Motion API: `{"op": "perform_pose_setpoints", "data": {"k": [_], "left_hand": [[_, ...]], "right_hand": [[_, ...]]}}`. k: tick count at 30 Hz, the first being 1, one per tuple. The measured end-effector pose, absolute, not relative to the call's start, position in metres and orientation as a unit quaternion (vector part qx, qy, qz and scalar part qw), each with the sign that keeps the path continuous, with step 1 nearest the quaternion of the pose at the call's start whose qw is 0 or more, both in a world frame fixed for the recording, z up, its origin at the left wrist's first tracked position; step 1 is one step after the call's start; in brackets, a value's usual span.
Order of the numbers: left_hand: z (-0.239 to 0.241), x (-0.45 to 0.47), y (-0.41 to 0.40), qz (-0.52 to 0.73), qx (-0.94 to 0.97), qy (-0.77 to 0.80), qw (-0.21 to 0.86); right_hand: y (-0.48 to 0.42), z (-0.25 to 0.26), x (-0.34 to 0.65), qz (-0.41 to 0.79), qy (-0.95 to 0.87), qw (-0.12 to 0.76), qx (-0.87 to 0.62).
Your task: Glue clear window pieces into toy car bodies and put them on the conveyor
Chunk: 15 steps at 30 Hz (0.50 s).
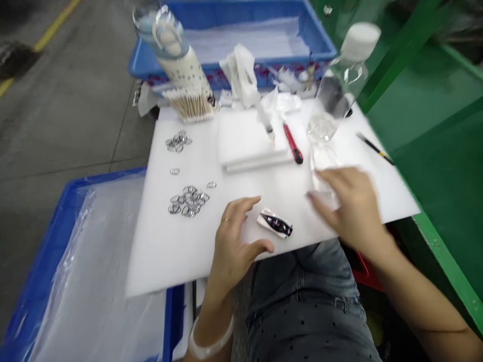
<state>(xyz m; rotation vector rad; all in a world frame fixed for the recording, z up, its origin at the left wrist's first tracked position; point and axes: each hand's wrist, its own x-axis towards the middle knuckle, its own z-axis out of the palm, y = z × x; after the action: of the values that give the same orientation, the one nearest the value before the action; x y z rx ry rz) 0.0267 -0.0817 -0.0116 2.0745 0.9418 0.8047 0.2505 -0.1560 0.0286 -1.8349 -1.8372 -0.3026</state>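
My left hand (234,236) rests on the front of a white foam board (181,251), fingers spread and empty, a ring on one finger and a pale bangle on the wrist. Just right of its fingertips lies a small black and white key-fob-like part (275,223). My right hand (349,203) is blurred by motion over the board's right side, its fingers on a thin clear plastic sheet or bag (320,166). Whether it grips the sheet is unclear. Two clusters of small metal rings (187,200) (178,141) lie to the left.
A smaller white foam pad (245,141), a syringe (265,120), a red utility knife (293,143), cotton swabs (190,104), two bottles (335,85) (173,40) and a pen (373,147) stand farther back. Blue bins (45,261) (241,10) sit left and behind; a green frame (445,261) borders the right.
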Motion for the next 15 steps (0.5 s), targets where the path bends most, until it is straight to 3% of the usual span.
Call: {"op": "perform_pose_setpoints", "data": {"k": [2,6,9,12,15], "left_hand": [[-0.015,0.022,-0.081,0.330,0.788,0.380,0.355],[-0.024,0.018,-0.078,0.310,0.802,0.391,0.329],[-0.024,0.020,-0.078,0.264,0.822,0.400,0.307],[-0.021,0.023,-0.078,0.221,0.842,0.382,0.309],[-0.021,0.026,-0.078,0.213,0.853,0.365,0.305]], "right_hand": [[-0.157,0.020,0.219,-0.021,-0.728,0.258,-0.635],[-0.162,0.009,0.224,0.027,-0.732,0.275,-0.622],[-0.199,0.008,0.318,-0.032,-0.563,0.337,-0.754],[-0.256,0.003,0.432,-0.123,-0.311,0.306,-0.891],[-0.286,-0.002,0.502,-0.168,-0.233,0.305,-0.908]]}}
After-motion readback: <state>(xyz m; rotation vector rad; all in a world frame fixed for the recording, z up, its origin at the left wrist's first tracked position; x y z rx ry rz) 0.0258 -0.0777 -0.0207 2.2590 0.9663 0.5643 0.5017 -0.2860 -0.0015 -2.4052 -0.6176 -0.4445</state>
